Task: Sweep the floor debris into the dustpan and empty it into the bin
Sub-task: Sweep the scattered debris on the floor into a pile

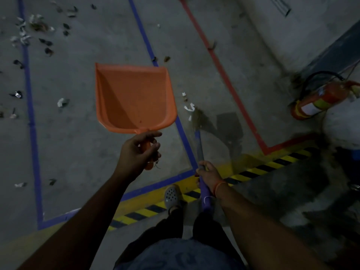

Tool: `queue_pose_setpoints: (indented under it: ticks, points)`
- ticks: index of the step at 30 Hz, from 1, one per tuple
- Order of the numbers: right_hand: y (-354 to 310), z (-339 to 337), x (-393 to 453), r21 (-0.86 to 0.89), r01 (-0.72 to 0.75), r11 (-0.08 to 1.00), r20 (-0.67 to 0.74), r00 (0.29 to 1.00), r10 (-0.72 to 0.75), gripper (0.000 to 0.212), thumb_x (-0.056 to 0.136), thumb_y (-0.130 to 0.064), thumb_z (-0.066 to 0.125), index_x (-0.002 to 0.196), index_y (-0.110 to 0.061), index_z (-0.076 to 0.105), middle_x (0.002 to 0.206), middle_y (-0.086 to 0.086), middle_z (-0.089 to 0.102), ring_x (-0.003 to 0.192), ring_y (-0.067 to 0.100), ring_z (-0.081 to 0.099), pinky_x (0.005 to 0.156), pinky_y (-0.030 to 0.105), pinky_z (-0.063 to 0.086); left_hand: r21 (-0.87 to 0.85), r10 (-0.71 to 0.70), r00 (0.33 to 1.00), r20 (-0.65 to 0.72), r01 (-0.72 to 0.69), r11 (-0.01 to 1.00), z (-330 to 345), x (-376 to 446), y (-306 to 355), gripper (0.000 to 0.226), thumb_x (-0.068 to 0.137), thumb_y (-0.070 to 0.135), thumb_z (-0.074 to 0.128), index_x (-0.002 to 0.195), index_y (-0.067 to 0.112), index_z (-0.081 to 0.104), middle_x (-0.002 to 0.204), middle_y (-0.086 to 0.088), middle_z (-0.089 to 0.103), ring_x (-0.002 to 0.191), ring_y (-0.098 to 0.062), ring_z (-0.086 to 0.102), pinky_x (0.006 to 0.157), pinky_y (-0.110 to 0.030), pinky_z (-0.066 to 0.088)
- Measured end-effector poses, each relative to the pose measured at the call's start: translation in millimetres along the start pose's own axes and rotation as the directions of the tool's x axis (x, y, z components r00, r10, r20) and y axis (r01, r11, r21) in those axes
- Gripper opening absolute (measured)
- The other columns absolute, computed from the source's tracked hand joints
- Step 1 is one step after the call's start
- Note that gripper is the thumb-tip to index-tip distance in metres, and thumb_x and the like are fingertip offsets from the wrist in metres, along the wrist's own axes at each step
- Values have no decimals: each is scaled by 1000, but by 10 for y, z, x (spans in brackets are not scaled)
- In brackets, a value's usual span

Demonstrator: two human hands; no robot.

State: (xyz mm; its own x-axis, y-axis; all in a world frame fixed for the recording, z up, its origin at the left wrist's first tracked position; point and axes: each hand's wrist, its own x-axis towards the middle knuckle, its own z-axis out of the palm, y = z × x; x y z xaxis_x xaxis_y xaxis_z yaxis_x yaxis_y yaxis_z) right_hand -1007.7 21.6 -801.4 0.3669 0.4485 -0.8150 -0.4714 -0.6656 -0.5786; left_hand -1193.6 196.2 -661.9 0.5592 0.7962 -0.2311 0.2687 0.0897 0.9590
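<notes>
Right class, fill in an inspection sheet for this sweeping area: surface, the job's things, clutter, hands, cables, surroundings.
Surface: grey concrete floor with blue tape lines, a red line, and yellow-black hazard stripes.
Job's things: orange dustpan, empty, held off the floor; purple-handled broom, bristles on the floor; no bin in view.
Clutter: scattered debris at upper left, paper scraps by the broom.
Hands: left hand grips the dustpan handle; right hand grips the broom.
Cables: nothing seen.
Surroundings: fire extinguisher lying at the right; grey clog on the stripes.
</notes>
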Motion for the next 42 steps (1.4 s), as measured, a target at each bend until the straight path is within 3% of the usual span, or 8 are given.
queue_pose_setpoints:
  ticks: [8, 12, 14, 19, 23, 28, 33, 42]
  points:
    - [-170, 82, -10, -119, 175, 977, 81, 983, -166, 34, 99, 0, 51, 132, -9, 50, 109, 25, 62, 54, 25, 56, 46, 26, 49, 2, -24, 996, -91, 25, 1000, -369, -102, -96, 25, 94, 4, 69, 119, 11, 71, 81, -20, 69, 64, -24, 71, 62, -30, 56]
    - [-28, 21, -75, -136, 171, 976, 89, 983, -160, 32, 100, -5, 52, 128, -21, 54, 121, 13, 60, 60, 26, 66, 46, 27, 52, -23, -18, 994, -107, 15, 1000, -430, -108, -124, 25, 94, 3, 68, 118, 11, 71, 91, -18, 69, 67, -27, 71, 62, -33, 58]
    - [35, -18, -59, -173, 214, 961, 54, 977, -208, 33, 99, -2, 50, 122, -26, 56, 121, 14, 58, 52, 23, 57, 49, 29, 51, -18, -19, 993, -114, 17, 1000, -436, -95, -138, 26, 94, 4, 68, 118, 13, 71, 93, -15, 69, 68, -26, 72, 61, -30, 56]
    - [269, -131, -58, -246, 175, 953, -39, 981, -190, 40, 100, 5, 42, 124, -24, 56, 80, 17, 57, 46, 21, 47, 46, 28, 41, -47, -25, 991, -132, 19, 999, -451, -73, -178, 27, 94, 3, 69, 118, 14, 72, 90, -11, 69, 67, -27, 71, 61, -29, 56]
    - [384, -186, -52, -270, 110, 957, -135, 979, -150, 35, 101, 3, 44, 123, -23, 55, 91, 19, 59, 45, 15, 50, 40, 26, 44, -60, -21, 990, -138, 13, 998, -495, -78, -186, 28, 94, 2, 69, 119, 12, 72, 86, -8, 69, 66, -30, 71, 61, -31, 57]
    - [460, -113, 37, -257, -24, 966, -161, 987, -18, 30, 101, 1, 41, 124, -15, 52, 68, 12, 50, 30, 13, 44, 33, 22, 39, -71, -34, 987, -157, 23, 997, -549, -60, -191, 27, 94, 3, 69, 120, 12, 71, 88, -2, 69, 69, -28, 71, 62, -30, 56]
    - [349, 130, 143, -407, -58, 912, -20, 998, 54, 33, 99, 2, 40, 118, -20, 55, 76, 11, 53, 31, 11, 48, 35, 21, 41, -85, -39, 986, -164, 25, 996, -568, -38, -209, 26, 94, 4, 69, 119, 12, 71, 89, -5, 69, 67, -29, 71, 62, -35, 57]
    - [-202, 363, 291, -558, 191, 807, 218, 973, -80, 32, 100, -7, 45, 115, -31, 59, 82, 6, 59, 47, 20, 48, 41, 25, 42, -96, -38, 985, -171, 22, 995, -562, 107, -163, 27, 94, 3, 69, 119, 13, 72, 88, -4, 69, 68, -28, 70, 61, -33, 55]
